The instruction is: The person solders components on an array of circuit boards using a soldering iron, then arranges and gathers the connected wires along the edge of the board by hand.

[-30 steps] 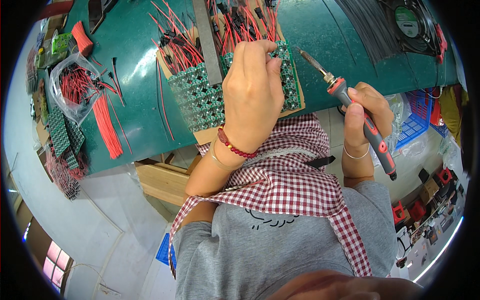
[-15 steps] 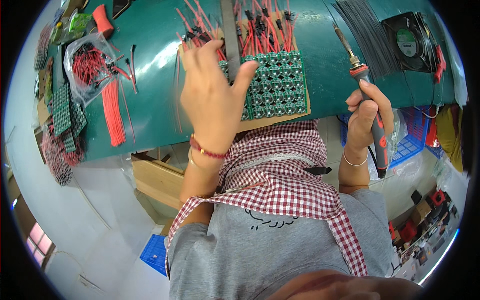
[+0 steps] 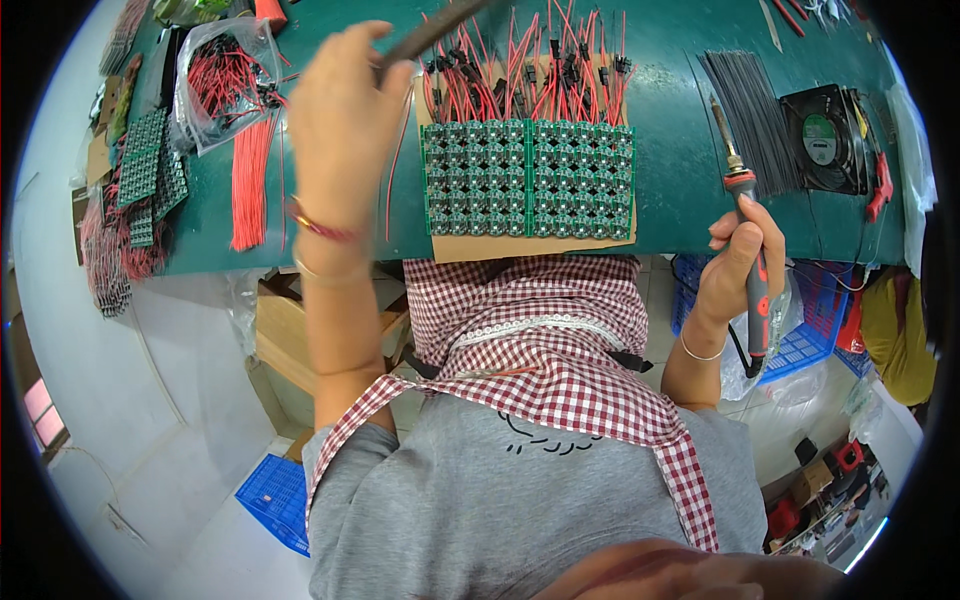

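Observation:
My left hand (image 3: 342, 135), smeared by motion, is raised over the bench left of the circuit boards. It is closed on one end of a flat dark-grey metal bar (image 3: 440, 28), which slants up and to the right. Two panels of small green circuit boards (image 3: 530, 180) lie side by side on a piece of cardboard (image 3: 535, 246) near the bench's front edge. Red wires with black connectors (image 3: 535, 75) stretch away from their far side. My right hand (image 3: 735, 265) grips the handle of a soldering iron (image 3: 745, 195), its tip pointing up and away, right of the boards.
To the left lie a bundle of red wires (image 3: 255, 185), a clear bag (image 3: 225, 85) of wires and more green boards (image 3: 145, 155). Black wires or tubes (image 3: 750, 120) and a black fan (image 3: 825, 140) are on the right. Beneath the bench sits a blue crate (image 3: 805, 350).
My left hand has moved left and away from the boards, lifting the metal bar off them and tilting it. My right hand still holds the soldering iron. The whole view has shifted slightly.

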The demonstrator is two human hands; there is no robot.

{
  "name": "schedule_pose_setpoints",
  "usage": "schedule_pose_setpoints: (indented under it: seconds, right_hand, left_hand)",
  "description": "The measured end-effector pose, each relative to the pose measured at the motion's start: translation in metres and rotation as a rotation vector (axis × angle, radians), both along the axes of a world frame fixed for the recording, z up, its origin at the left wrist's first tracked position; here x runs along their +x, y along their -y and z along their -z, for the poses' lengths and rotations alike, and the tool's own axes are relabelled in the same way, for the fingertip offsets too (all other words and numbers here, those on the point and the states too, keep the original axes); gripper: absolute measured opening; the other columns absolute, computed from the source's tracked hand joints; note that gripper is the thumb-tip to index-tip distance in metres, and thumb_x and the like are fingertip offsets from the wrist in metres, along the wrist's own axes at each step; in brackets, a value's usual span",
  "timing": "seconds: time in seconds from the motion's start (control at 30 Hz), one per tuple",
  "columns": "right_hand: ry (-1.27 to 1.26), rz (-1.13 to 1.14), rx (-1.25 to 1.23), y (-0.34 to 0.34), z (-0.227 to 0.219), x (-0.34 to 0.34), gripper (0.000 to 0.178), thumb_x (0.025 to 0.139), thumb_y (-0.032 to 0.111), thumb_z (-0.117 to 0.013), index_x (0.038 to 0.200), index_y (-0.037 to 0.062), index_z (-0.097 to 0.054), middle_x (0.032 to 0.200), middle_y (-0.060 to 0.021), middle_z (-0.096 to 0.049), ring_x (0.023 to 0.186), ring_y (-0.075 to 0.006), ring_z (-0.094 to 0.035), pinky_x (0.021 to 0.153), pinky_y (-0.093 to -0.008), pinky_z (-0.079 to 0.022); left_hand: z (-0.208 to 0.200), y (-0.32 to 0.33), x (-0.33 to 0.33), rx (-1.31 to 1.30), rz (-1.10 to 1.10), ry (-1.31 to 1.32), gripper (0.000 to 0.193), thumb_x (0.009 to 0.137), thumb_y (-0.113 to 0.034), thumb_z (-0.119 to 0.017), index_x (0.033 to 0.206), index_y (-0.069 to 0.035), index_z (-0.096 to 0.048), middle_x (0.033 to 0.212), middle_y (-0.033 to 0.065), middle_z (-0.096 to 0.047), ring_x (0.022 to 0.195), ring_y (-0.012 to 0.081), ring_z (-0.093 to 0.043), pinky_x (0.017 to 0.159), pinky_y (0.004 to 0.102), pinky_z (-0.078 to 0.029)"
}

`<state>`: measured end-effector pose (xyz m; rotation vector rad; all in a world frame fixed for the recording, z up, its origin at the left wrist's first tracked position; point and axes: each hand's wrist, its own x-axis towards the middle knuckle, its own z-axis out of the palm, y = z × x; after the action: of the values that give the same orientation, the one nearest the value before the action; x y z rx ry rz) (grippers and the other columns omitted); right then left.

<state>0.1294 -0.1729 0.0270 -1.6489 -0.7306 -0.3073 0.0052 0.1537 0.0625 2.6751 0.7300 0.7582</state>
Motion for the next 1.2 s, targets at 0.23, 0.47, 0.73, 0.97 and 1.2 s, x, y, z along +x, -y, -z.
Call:
schedule_pose_setpoints:
  seconds: [0.23, 0.47, 0.73, 0.97, 1.2]
  right_hand:
    - [-0.01, 0.045, 0.005, 0.003, -0.001, -0.001, 0.025, 0.098, 0.019, -0.059, 0.107, -0.0035, -0.066, 0.072, -0.0107, -0.064, 0.058, -0.0106, -0.054, 0.053, -0.0226, -0.043]
    - [-0.019, -0.006, 0.061, -0.002, 0.001, 0.003, 0.037, 0.096, 0.033, -0.063, 0.11, -0.0017, -0.065, 0.074, -0.01, -0.064, 0.058, -0.0097, -0.053, 0.053, -0.0216, -0.042]
    - [-0.106, -0.058, 0.061, -0.011, 0.003, 0.004, 0.035, 0.096, 0.031, -0.063, 0.112, -0.0002, -0.064, 0.073, -0.0103, -0.065, 0.057, -0.0095, -0.054, 0.053, -0.0216, -0.043]
    - [-0.178, -0.064, -0.033, -0.018, 0.004, 0.006, 0.023, 0.098, 0.022, -0.06, 0.104, -0.001, -0.058, 0.072, -0.0131, -0.065, 0.055, -0.0117, -0.053, 0.053, -0.0231, -0.044]
    - [-0.22, -0.034, -0.081, -0.034, 0.001, -0.001, 0.019, 0.09, 0.005, -0.069, 0.105, 0.0003, -0.058, 0.08, -0.0109, -0.068, 0.064, -0.0122, -0.062, 0.062, -0.0239, -0.051]
  left_hand:
    - [0.049, -0.124, 0.002, 0.202, -0.045, -0.125, 0.028, 0.084, -0.026, -0.069, 0.109, -0.014, -0.071, 0.1, 0.0075, -0.072, 0.09, 0.029, -0.068, 0.077, 0.0374, -0.052]
    - [0.094, -0.142, 0.027, 0.182, -0.213, -0.178, 0.018, 0.084, -0.028, -0.07, 0.099, -0.018, -0.07, 0.097, 0.0043, -0.071, 0.09, 0.0304, -0.067, 0.074, 0.0415, -0.053]
    - [0.054, -0.115, 0.03, 0.039, -0.225, -0.007, 0.034, 0.091, -0.037, -0.061, 0.103, -0.007, -0.067, 0.106, 0.0112, -0.068, 0.101, 0.028, -0.064, 0.086, 0.0374, -0.049]
    - [0.002, 0.03, -0.045, -0.543, 0.008, 0.062, 0.019, 0.102, -0.016, -0.048, 0.091, -0.002, -0.056, 0.082, 0.0011, -0.056, 0.07, 0.0068, -0.047, 0.063, 0.0225, -0.039]
    - [0.031, 0.15, -0.075, -1.251, 0.206, 0.244, 0.025, 0.107, -0.029, -0.039, 0.1, -0.005, -0.04, 0.065, 0.0053, -0.054, 0.053, 0.0095, -0.051, 0.047, 0.0208, -0.037]
